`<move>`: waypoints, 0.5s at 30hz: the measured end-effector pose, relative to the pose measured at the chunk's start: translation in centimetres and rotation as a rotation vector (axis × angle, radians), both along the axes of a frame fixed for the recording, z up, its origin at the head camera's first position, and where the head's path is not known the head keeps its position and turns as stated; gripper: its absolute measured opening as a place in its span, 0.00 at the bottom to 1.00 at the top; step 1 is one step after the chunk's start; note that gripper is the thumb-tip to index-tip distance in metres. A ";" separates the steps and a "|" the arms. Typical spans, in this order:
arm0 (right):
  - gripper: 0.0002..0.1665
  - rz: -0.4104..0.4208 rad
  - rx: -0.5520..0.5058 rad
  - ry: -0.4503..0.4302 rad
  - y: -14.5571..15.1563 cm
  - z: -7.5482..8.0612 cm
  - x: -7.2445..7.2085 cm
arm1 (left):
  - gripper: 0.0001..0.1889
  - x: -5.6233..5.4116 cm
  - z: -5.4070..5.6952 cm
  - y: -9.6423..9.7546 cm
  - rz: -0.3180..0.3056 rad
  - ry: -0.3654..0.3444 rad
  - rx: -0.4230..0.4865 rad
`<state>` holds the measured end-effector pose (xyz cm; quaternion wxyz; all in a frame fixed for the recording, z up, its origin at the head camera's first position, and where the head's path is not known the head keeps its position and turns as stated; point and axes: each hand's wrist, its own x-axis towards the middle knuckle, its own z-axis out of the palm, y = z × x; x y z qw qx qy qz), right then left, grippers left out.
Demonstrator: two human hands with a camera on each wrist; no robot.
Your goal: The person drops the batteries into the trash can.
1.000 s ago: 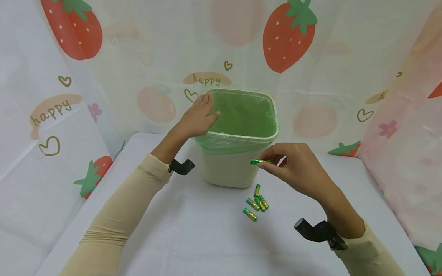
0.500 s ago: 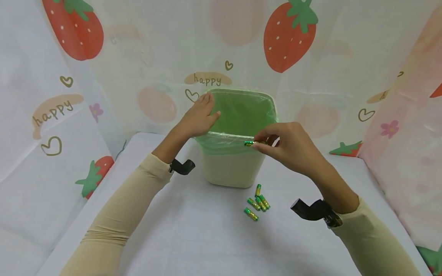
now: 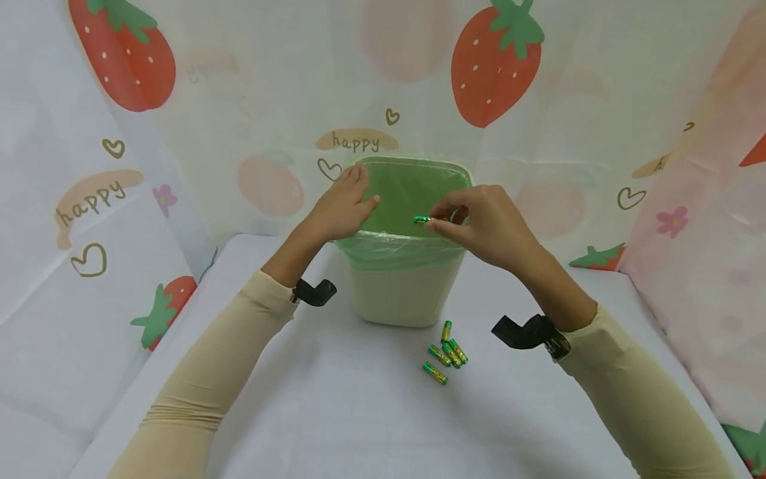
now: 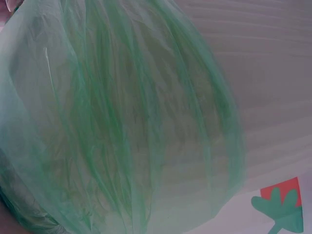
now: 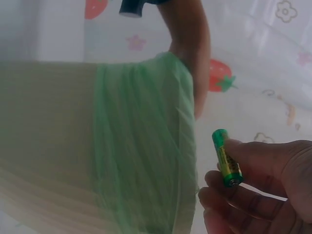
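In the head view, my right hand [image 3: 487, 223] pinches a green and gold battery [image 3: 421, 219] between thumb and fingertips, over the bin's opening near its front rim. The right wrist view shows the battery [image 5: 226, 158] from the other side, one end sticking out past the thumb. A cream trash bin [image 3: 397, 296] stands upright, lined with a thin green plastic bag [image 3: 401, 253] folded over its rim. My left hand [image 3: 342, 205] rests on the bin's left rim, fingers extended and thumb toward the opening. Green liner [image 4: 122, 117] fills most of the left wrist view.
Several more batteries [image 3: 453, 354] lie on the white tablecloth [image 3: 335, 406], in front of the bin and to the right. Strawberry-printed cloth [image 3: 269, 93] hangs behind the table and along both sides. Each wrist carries a black camera mount [image 3: 526, 332].
My right hand has risen and moved left with the battery, from in front of the bin to over its opening. The left hand stays on the rim, and the batteries on the table stay put.
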<state>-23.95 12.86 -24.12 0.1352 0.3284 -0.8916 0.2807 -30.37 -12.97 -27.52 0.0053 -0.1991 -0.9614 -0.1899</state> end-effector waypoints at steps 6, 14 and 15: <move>0.07 -0.015 0.022 -0.007 -0.8 0.4 -1.5 | 0.36 0.0 0.0 -0.1 -0.004 -0.006 0.000; 0.08 -0.027 0.051 -0.036 -2.1 0.5 -3.6 | 0.37 -0.5 -0.3 -0.3 0.002 0.001 0.001; 0.08 -0.035 0.057 -0.045 -2.2 0.5 -3.8 | 0.37 -0.5 -0.4 -0.2 0.000 -0.001 0.002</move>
